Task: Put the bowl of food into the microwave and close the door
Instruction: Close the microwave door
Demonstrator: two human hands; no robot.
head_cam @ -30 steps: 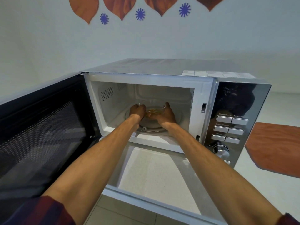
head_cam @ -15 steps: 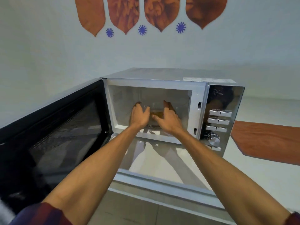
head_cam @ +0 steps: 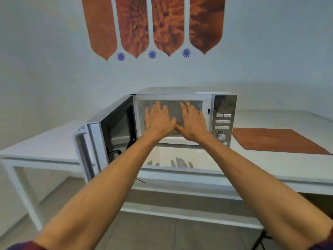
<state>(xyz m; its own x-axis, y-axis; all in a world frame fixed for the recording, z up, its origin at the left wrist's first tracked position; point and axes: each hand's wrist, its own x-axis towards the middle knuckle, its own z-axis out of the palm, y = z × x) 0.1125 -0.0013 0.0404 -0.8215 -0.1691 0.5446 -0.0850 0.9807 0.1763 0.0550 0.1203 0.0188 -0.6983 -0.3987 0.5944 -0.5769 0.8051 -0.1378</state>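
1. Microwave point(head_cam: 173, 95): landmark. It stands on a white counter point(head_cam: 270, 165); its cavity faces the viewer.
2. Door point(head_cam: 115, 130): hinged at the microwave's left edge and swung wide open, with its handle point(head_cam: 79, 150) at the free end, nearest the viewer.
3. Left hand point(head_cam: 158, 120): in front of the microwave's cavity mouth, palm down, fingers spread wide, holding nothing.
4. Right hand point(head_cam: 193, 121): just beside the left hand, also in front of the cavity mouth, fingers spread wide, empty. The 2 thumbs nearly touch.
5. Bowl of food: not visible. The 2 hands cover the cavity floor, so its position inside the microwave cannot be confirmed; judged to sit there, as neither hand carries it.
6. Control panel point(head_cam: 223, 120): on the microwave's right face, with buttons and 1 dial, untouched.
7. Orange mat point(head_cam: 277, 139): on the counter, right of the microwave, well apart.
8. Step in hand: judged as placement done, door not yet closed.
9. Next move calls for: 1 hand going left of the microwave to the door's outer face and swinging it shut until it latches.
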